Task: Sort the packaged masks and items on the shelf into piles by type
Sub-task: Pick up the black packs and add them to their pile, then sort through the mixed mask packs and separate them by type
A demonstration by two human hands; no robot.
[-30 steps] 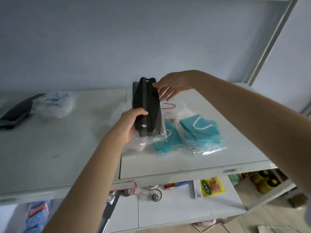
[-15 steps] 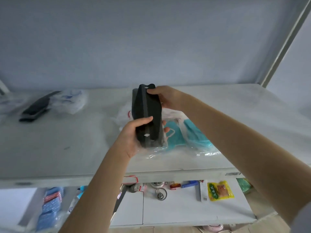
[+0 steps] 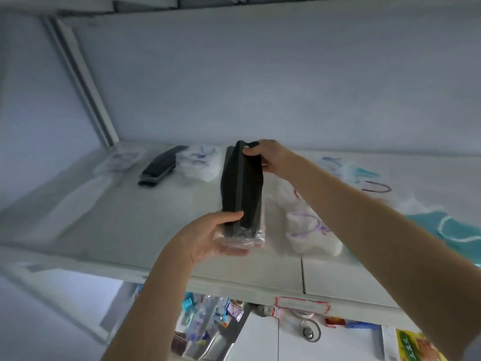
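1. Black mask pack [image 3: 242, 188], in clear wrap, is held above the white shelf [image 3: 130, 230].
2. Left hand [image 3: 205, 241] clasps its near end.
3. Right hand [image 3: 270, 157] pinches its far end.
4. Another black pack [image 3: 161, 165] lies far left.

No text can be read; the yellow packet's [image 3: 413, 346] print is too blurred.

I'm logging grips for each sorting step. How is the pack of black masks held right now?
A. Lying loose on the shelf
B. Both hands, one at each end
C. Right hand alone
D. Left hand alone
B: the left hand grips the near end of the pack of black masks and the right hand pinches its far end, above the shelf.
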